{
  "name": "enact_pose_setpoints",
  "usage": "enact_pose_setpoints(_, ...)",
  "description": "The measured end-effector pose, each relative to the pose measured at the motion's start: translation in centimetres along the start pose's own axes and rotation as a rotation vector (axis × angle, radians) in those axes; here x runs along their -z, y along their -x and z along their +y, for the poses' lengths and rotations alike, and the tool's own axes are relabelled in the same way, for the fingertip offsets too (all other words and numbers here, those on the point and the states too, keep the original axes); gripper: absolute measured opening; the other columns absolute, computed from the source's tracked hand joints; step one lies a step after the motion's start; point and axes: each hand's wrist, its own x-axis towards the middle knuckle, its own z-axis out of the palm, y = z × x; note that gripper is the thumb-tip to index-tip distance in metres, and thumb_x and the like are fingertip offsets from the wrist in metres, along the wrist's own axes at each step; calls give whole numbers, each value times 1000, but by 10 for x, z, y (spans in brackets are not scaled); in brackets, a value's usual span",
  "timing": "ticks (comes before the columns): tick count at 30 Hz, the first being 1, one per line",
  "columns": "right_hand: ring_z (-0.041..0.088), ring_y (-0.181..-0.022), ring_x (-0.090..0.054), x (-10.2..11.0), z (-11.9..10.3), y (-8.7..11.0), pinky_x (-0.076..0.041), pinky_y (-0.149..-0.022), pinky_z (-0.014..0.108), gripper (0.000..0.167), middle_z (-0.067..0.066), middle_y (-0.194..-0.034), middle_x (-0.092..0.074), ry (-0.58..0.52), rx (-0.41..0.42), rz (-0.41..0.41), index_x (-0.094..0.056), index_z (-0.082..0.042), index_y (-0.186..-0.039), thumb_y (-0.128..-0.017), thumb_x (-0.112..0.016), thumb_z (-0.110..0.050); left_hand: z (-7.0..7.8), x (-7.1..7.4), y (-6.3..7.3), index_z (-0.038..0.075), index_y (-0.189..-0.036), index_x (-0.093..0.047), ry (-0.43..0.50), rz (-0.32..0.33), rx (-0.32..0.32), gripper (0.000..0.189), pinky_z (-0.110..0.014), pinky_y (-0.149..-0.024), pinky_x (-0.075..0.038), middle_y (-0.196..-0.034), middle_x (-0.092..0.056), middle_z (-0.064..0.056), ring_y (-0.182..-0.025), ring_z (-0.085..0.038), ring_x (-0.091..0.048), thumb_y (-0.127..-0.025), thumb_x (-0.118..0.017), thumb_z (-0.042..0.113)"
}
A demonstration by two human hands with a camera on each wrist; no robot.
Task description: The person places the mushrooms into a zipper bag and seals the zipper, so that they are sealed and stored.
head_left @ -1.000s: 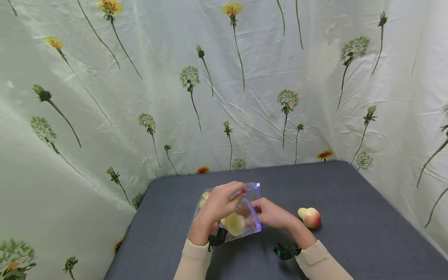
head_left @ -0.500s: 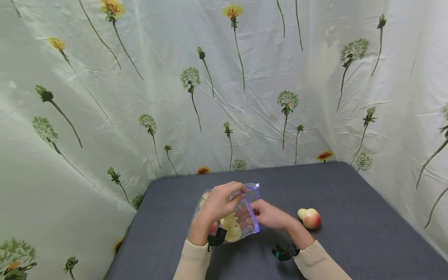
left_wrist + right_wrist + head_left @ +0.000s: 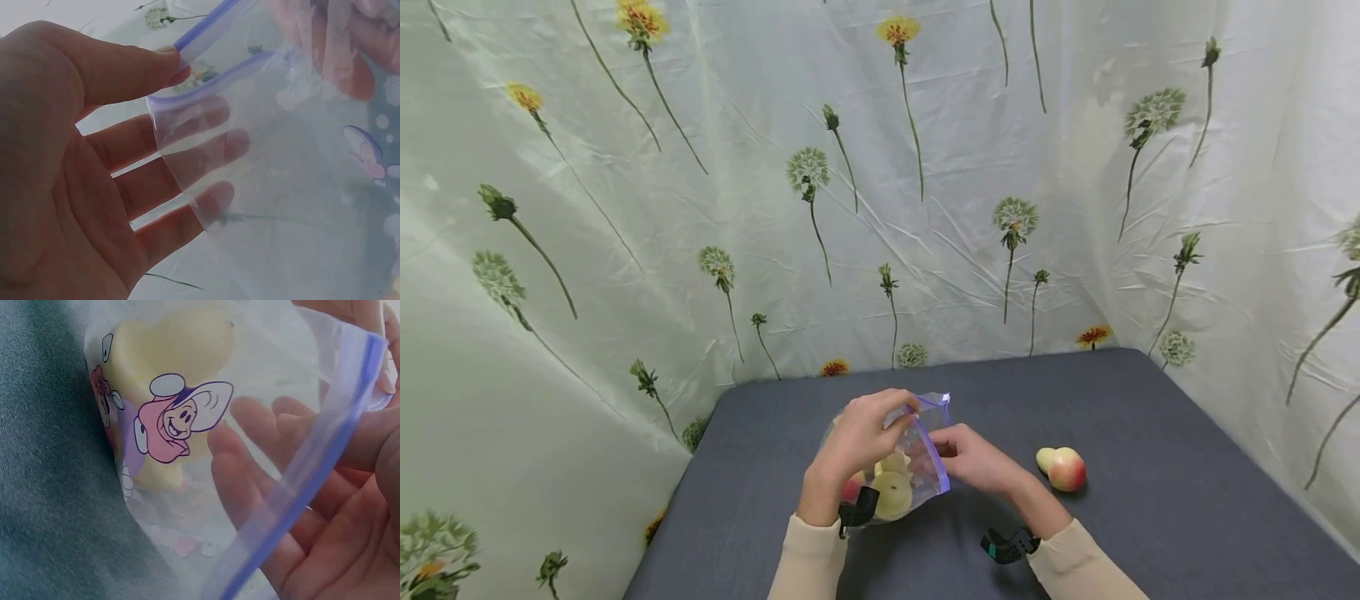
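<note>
My left hand pinches the open rim of a clear zip bag between thumb and index finger; its other fingers lie against the film, stretched out. Purple zip strips edge the bag's mouth, and cartoon figures are printed on its side. The fingers of my right hand reach inside through the mouth, loosely extended and holding nothing. Just beyond their tips lies a yellow pear-like fruit in the bag. Another fruit with a red patch shows beside my left wrist, partly hidden.
A red and yellow pear-like fruit rests on the dark grey table, right of my right hand. A white curtain printed with dandelions hangs behind the table and along its sides.
My right fingers have let go of the yellow fruit inside the bag and drawn back a little towards the mouth. The left hand keeps its pinch on the rim, shifting slightly left.
</note>
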Motion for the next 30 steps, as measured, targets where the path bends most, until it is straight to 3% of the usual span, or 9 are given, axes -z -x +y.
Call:
enact_pose_setpoints(6,25,-87,-68,3,-10,6,-54,-72,30,19,16,-104,-73,105,-2,62,-73,-8,-115,-99,-67,-16,-2,0,1,21,-106,-70,-4,-1,24,8,-22,-64,-48,-101,-69,11,-75,-1,-58,-99,-67,16)
enact_pose_setpoints(11,22,-90,-68,6,-16,14,-54,-74,32,19,8,-108,-73,146,-48,110,-74,-20,-115,-100,-64,-15,-3,1,1,21,-105,-70,7,6,29,8,-23,-66,-49,-101,-69,11,-78,-1,-60,-100,-66,17)
enact_pose_setpoints(16,21,-94,-69,11,-17,20,-55,-77,32,22,12,-114,-72,147,-87,130,-73,-14,-120,-100,-65,-18,-4,2,0,22,-104,-69,10,20,28,8,-24,-68,-51,-100,-69,11,-80,-2,-61,-99,-67,16)
enact_pose_setpoints(21,20,-102,-68,15,-16,26,-55,-81,31,26,5,-114,-72,172,-77,134,-71,-8,-122,-99,-67,-20,-6,2,1,23,-105,-69,13,19,31,8,-25,-69,-51,-100,-68,12,-80,-1,-60,-99,-67,16)
enact_pose_setpoints(30,16,-100,-68,26,-14,39,-55,-82,31,21,4,-112,-72,291,-78,211,-73,-15,-117,-98,-68,-14,-6,2,0,21,-104,-69,7,19,36,6,-30,-70,-53,-101,-68,11,-82,-2,-61,-99,-67,18)
